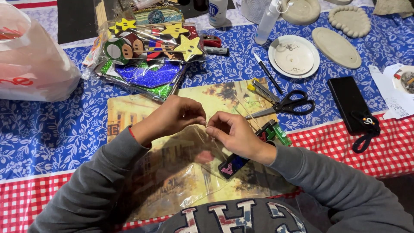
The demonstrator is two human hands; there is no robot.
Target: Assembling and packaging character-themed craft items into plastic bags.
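While fingertips meet, left hand [174,116] and right hand [233,131] (both curled) pinch a clear bag [189,172].

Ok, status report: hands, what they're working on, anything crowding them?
Left hand and right hand both pinching the clear bag's top edge. Bag lies on the picture mat. Scissors and green craft piece close by the right hand.

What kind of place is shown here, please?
Probably a home craft table: a flowered tablecloth carries scissors, glitter foam decorations in a clear bag and a glue bottle, while both hands pinch clear cellophane.
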